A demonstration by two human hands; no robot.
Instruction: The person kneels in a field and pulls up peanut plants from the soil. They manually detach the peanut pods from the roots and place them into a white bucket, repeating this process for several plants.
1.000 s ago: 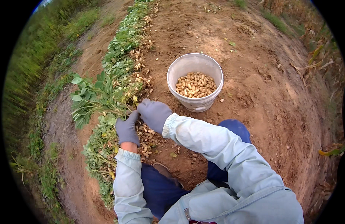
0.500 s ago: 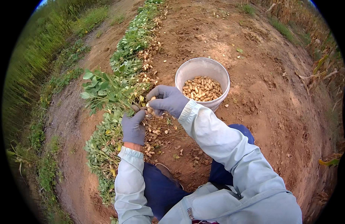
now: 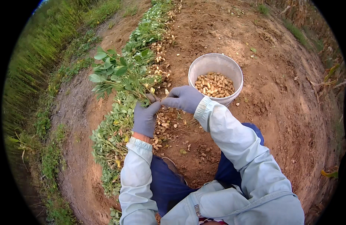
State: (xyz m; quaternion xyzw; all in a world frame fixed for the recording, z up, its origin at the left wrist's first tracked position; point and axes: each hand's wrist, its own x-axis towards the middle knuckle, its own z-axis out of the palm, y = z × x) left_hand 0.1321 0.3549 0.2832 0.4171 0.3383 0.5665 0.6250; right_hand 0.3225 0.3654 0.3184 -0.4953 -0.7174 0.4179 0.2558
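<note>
In my gloved left hand (image 3: 146, 118) is a peanut plant (image 3: 113, 71), gripped near its root end. Its leafy top leans away to the upper left. My right hand (image 3: 183, 98), in a matching grey glove, pinches close beside the left fingertips at the roots; whatever lies between its thumb and fingers is too small or hidden to name. Just beyond my right hand stands a white bucket (image 3: 236, 90), partly filled with peanuts in their shells (image 3: 215, 84).
A row of uprooted peanut plants (image 3: 112, 138) runs along my left side into the distance, with loose peanuts (image 3: 157, 143) on its right edge. Brown soil (image 3: 274, 112) spreads to the right. Tall green weeds (image 3: 41, 56) border the far left; dry stalks (image 3: 326, 82) stand at the right.
The whole view has shifted, so things appear further right. My right hand's fingers have closed to a pinch near the left fingertips; the peanuts seen at them earlier no longer show.
</note>
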